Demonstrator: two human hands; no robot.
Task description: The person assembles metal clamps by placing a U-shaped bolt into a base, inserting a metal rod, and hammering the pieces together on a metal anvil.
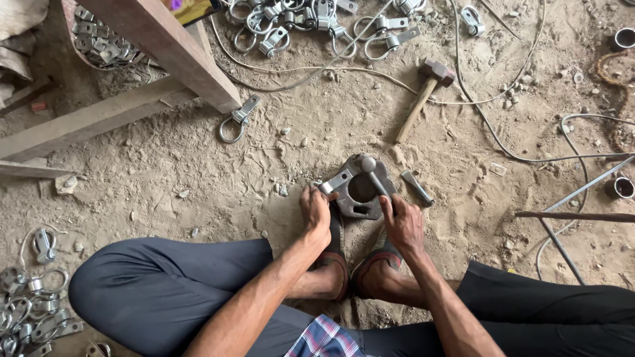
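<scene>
my left grip (315, 210) clenches a flat clamp strip (336, 182) on the die block (360, 188); right grip (401, 221) grasps its lever (378, 180); bending not finished.

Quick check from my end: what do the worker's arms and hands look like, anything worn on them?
Both forearms are bare, with no sleeves in view. The left hand and the right hand wear no gloves, and no rings, watch or bands show on them. A bit of plaid cloth in blue, white and red shows between the arms.
</scene>
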